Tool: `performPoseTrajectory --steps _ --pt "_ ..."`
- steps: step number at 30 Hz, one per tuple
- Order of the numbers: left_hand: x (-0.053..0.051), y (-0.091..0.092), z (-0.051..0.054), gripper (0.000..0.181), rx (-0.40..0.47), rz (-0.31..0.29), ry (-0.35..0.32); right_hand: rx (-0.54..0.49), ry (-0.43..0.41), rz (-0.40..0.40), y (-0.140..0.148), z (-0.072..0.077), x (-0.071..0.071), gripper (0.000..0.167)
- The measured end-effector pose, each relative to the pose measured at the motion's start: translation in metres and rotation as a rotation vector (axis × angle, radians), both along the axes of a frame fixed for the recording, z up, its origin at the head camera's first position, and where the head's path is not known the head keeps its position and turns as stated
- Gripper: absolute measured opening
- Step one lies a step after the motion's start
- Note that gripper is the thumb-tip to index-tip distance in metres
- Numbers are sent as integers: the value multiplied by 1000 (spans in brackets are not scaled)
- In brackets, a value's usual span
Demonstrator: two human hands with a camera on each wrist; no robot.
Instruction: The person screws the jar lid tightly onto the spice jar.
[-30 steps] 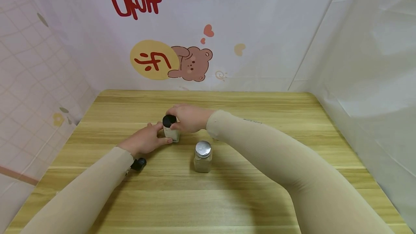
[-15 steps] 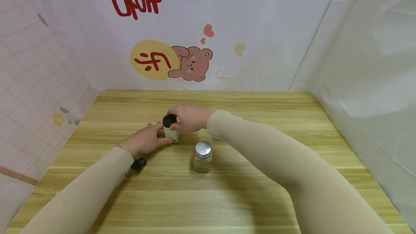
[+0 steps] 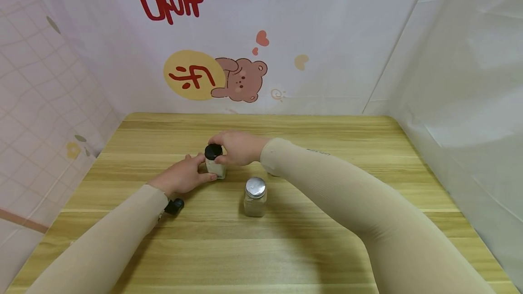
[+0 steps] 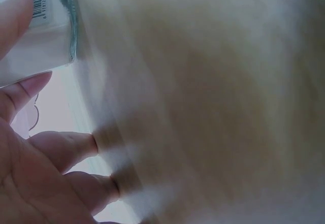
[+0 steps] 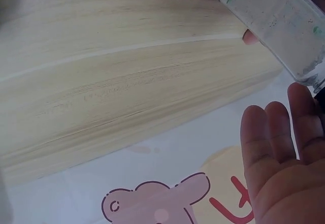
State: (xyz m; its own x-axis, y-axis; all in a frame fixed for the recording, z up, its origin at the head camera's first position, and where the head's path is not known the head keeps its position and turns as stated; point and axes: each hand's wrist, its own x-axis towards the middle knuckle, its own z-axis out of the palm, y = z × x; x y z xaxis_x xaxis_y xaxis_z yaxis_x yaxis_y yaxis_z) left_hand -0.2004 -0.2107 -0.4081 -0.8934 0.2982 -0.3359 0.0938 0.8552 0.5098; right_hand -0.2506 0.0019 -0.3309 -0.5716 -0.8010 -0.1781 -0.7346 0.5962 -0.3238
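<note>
A glass jar [image 3: 215, 170] with pale contents and a black lid [image 3: 213, 151] stands on the table, left of the middle. My left hand [image 3: 184, 177] holds its lower body between thumb and index finger; the other fingers spread toward the tabletop in the left wrist view. From the right, my right hand [image 3: 239, 148] grips the black lid with thumb and fingers. A barcode label [image 4: 38, 0] shows on the jar in the left wrist view. In the right wrist view, the jar's glass side [image 5: 279, 26] appears at the upper right, with the lid mostly cut off.
A second jar [image 3: 255, 203] with a silver lid stands nearer on the wooden table [image 3: 229, 257]. Small parts of something show behind the right sleeve [image 3: 327, 176], mostly hidden. A white printed backdrop [image 3: 327, 35] rises behind the table, with sheets at both sides.
My right fingers shift slightly around the black lid, first a little to the right and then back. The left hand and both jars stay in place.
</note>
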Motion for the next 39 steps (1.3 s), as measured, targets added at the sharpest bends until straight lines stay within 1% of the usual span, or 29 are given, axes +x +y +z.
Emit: performPoseTrajectory --steps 9,14,20,31,33,37,39 --pt "-1 0 -1 84 -8 -8 1 -23 -41 -52 -2 -1 -1 48" --pt "-1 -1 -1 85 6 -8 -2 -34 -35 -29 -1 1 0 48" --pt "0 -2 -3 83 24 -3 -8 -34 -24 -8 0 1 1 44" --pt "0 -1 -1 83 17 -6 -9 -20 -35 -35 -1 1 0 45" --pt "0 -1 -2 84 17 -5 -10 -25 -38 -42 0 1 0 48" --pt "-1 -1 -2 85 3 -8 -7 -31 -50 -53 1 0 0 60" --pt "-1 -1 -3 85 -3 -10 -4 -39 -64 -57 2 -1 -1 64"
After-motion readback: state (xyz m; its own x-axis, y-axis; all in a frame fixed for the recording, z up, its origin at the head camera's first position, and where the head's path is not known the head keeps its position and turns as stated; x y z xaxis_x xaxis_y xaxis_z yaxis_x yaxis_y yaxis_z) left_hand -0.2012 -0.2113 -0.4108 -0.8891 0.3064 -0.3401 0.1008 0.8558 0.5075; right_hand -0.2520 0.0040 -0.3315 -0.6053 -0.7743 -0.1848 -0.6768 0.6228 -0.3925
